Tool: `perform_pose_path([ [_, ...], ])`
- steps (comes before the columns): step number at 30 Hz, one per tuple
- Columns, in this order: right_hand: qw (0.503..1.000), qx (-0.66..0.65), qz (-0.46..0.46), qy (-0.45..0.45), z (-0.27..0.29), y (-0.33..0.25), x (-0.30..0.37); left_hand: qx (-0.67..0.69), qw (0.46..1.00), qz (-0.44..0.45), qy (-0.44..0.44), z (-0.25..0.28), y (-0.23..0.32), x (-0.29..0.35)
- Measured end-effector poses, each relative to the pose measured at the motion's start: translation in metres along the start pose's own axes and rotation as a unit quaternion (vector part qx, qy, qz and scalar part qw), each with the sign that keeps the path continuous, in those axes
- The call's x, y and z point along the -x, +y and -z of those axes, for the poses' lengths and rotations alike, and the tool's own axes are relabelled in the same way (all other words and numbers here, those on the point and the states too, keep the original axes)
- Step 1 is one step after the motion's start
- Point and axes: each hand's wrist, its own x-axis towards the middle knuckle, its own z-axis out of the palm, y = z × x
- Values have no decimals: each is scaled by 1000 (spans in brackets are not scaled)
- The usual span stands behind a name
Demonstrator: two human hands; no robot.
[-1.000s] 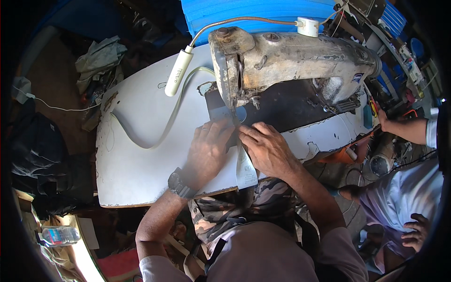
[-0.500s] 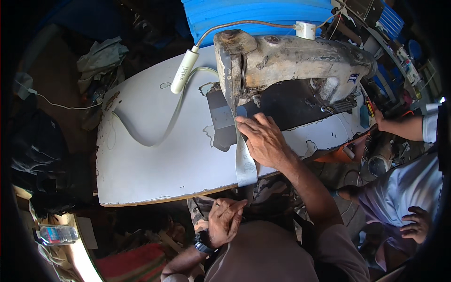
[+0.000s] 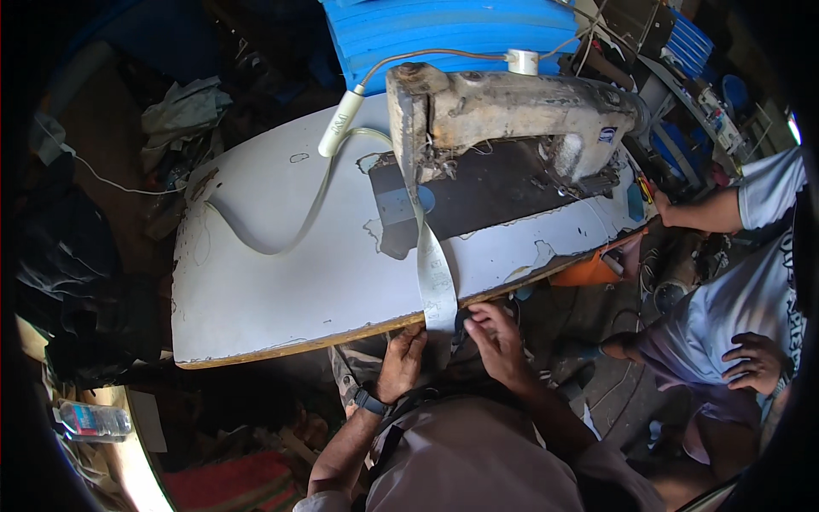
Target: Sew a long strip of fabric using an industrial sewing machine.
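Note:
A pale webbing strap [image 3: 438,294] passes under the head of a worn sewing machine [image 3: 512,111]. Its near part hangs over the front table edge, and its far part curls across the tabletop on the left. Beside the strap's left edge, at the table rim, my left hand [image 3: 399,365] has curled fingers; what they grip is hidden. My right hand [image 3: 502,346] is just right of the strap, thumb and forefinger apart, close to a small dark piece at the edge. A white stick lamp [image 3: 341,122] on a bendable neck hangs left of the machine.
The white table [image 3: 256,299] has a chipped wooden edge. Blue foam sheets [image 3: 461,30] are stacked behind. At the right, another person's hand [image 3: 674,211] rests near the table end, with their other hand [image 3: 749,363] lower. A water bottle [image 3: 95,421] lies lower left.
My right hand has left the strap by the needle area and come down to the front edge. My left hand has risen to the table rim. The view has shifted slightly.

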Motion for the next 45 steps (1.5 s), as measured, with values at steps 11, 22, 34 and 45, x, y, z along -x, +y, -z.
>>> perform_pose_path([
  [11,933,-314,-155,-88,5,-49,17,325,939,52,99,-23,43,8],
  [22,977,-202,-54,-49,13,-59,41,515,849,120,-19,-39,79,-16],
  [34,928,194,292,-124,19,-63,25,434,879,173,92,-33,100,-14],
  [45,850,205,422,-241,19,-68,-153,311,929,135,146,-21,106,-12],
])
